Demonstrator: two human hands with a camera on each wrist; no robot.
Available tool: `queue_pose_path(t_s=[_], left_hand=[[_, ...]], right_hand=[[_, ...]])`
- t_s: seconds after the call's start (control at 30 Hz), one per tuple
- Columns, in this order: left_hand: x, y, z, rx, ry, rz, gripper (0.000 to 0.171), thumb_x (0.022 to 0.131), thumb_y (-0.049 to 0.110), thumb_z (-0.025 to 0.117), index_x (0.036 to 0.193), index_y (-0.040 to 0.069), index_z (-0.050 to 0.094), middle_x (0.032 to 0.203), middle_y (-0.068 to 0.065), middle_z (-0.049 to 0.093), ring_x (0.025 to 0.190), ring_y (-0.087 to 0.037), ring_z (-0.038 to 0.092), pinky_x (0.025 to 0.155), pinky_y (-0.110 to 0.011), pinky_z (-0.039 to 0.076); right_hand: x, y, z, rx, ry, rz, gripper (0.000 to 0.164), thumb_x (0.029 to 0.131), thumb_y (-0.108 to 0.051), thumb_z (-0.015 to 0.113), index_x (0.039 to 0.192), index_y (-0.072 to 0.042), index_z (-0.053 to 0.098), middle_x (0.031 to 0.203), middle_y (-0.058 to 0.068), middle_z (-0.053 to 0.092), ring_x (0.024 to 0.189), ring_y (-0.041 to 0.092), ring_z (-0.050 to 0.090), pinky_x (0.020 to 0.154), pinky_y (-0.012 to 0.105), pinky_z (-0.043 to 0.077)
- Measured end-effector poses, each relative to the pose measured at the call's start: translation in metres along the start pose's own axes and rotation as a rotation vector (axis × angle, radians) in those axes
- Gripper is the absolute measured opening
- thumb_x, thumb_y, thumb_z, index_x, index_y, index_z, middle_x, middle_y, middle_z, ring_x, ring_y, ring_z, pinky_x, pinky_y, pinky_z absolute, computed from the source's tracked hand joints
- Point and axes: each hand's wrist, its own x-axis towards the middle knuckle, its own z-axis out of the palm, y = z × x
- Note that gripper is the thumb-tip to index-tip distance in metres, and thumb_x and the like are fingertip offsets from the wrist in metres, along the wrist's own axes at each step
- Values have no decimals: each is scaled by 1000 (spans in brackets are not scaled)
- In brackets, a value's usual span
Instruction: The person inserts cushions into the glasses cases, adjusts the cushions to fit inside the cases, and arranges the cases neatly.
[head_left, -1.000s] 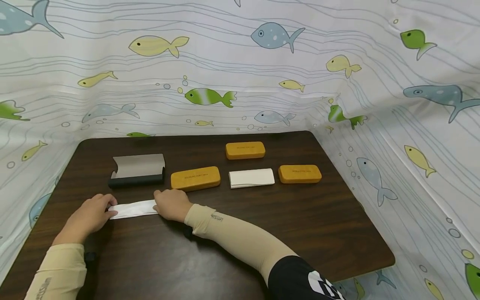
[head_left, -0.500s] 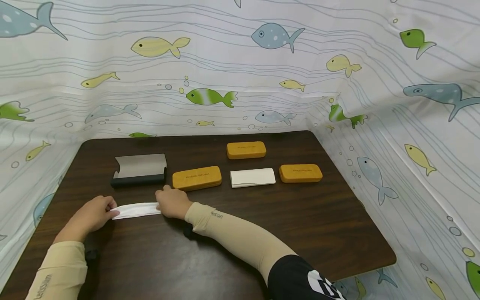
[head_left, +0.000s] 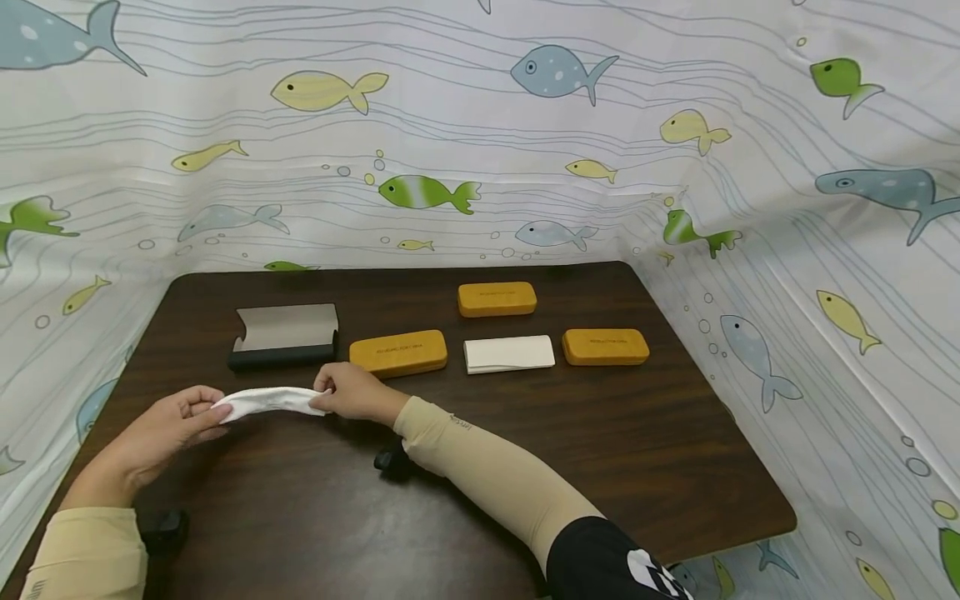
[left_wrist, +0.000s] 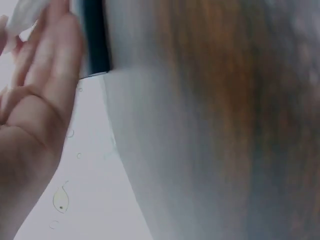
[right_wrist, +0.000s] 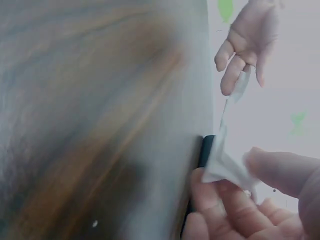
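Note:
A narrow strip of folded white cloth (head_left: pixel 272 400) is stretched between both hands, bowed upward and raised off the table. My left hand (head_left: pixel 167 429) pinches its left end between thumb and fingers; my right hand (head_left: pixel 362 393) grips the other end. In the right wrist view the cloth (right_wrist: pixel 225 162) hangs in loose folds between the two hands. Just behind it lies an open case (head_left: pixel 288 329) with a pale lining and dark front. To that case's right, close behind my right hand, is a closed yellow case (head_left: pixel 398 353). The left wrist view is blurred.
Two more yellow cases, one at the back (head_left: pixel 497 300) and one at the right (head_left: pixel 605 347), lie on the dark wooden table (head_left: pixel 585 450). Between them is a folded white piece (head_left: pixel 509 354), cloth or paper. A fish-patterned curtain (head_left: pixel 450 125) surrounds the table's back and sides.
The cloth lay flat and straight on the table; both hands have lifted it and it now bows. My left hand has turned, its fingers spreading more. The cases have stayed put.

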Motion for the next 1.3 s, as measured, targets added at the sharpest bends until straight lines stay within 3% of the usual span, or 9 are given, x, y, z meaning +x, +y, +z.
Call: queue_pose_path(t_s=[0.07, 0.13, 0.23, 0.33, 0.47, 0.6, 0.8, 0.97, 1.3], left_hand=[[0, -2, -4, -200, -14, 22, 12, 105, 0, 52, 105, 6, 62, 100, 4, 69, 91, -8, 70, 79, -25, 59], [1, -3, -5, -304, -17, 28, 20, 105, -1, 50, 106, 13, 64, 102, 3, 69, 92, -10, 70, 80, -28, 60], [3, -1, -5, -317, 1, 9, 25, 105, 0, 51, 108, 19, 68, 103, 3, 69, 91, -10, 70, 78, -29, 60], [5, 1, -6, -290, 21, -9, 28, 105, 4, 53, 109, 25, 70, 101, 5, 70, 89, -9, 71, 75, -26, 59], [11, 5, -5, -281, 61, -20, 27, 104, 5, 55, 107, 28, 69, 97, 6, 73, 86, -9, 72, 71, -21, 57], [19, 9, -7, -270, 86, -26, 27, 104, 5, 56, 105, 28, 69, 95, 7, 72, 84, -8, 72, 70, -20, 56], [32, 17, -13, -252, 133, -77, 24, 104, 11, 58, 101, 32, 69, 91, 11, 73, 81, -6, 71, 68, -19, 53], [41, 20, -18, -314, 141, -104, 22, 105, 12, 58, 105, 32, 67, 93, 11, 71, 84, -5, 70, 69, -20, 54], [65, 19, -28, -430, 152, -105, 14, 102, 9, 63, 107, 22, 66, 97, 7, 67, 87, -10, 71, 74, -22, 58]], right_hand=[[1, 1, -2, 192, 10, -3, 11, 96, -11, 72, 96, -11, 61, 80, -6, 58, 62, 6, 49, 56, 18, 42], [3, 1, -4, 374, 13, 14, 10, 96, -5, 70, 99, -9, 61, 78, -4, 60, 62, 8, 49, 56, 21, 44], [5, 0, -7, 577, -1, 51, 14, 95, 4, 67, 104, -6, 62, 79, 2, 63, 66, 13, 62, 70, 30, 57], [7, -1, -11, 661, -17, 79, 17, 95, 7, 65, 107, -5, 63, 83, 7, 65, 75, 29, 71, 85, 49, 59], [9, 0, -18, 652, -20, 99, 16, 96, 6, 64, 108, -4, 65, 81, 10, 64, 90, 45, 70, 92, 56, 55], [13, -1, -26, 643, -8, 104, 13, 99, 4, 62, 110, -2, 66, 80, 10, 62, 99, 49, 67, 94, 57, 53], [29, -2, -38, 658, 20, 130, 12, 100, 3, 59, 107, -1, 68, 81, 10, 64, 99, 47, 69, 96, 57, 52], [43, -1, -45, 657, 15, 156, 11, 101, 2, 59, 107, -2, 68, 84, 11, 64, 99, 44, 70, 95, 54, 53], [69, 4, -52, 662, 4, 213, 17, 100, 3, 59, 115, 0, 66, 89, 13, 65, 91, 34, 73, 95, 49, 54]])
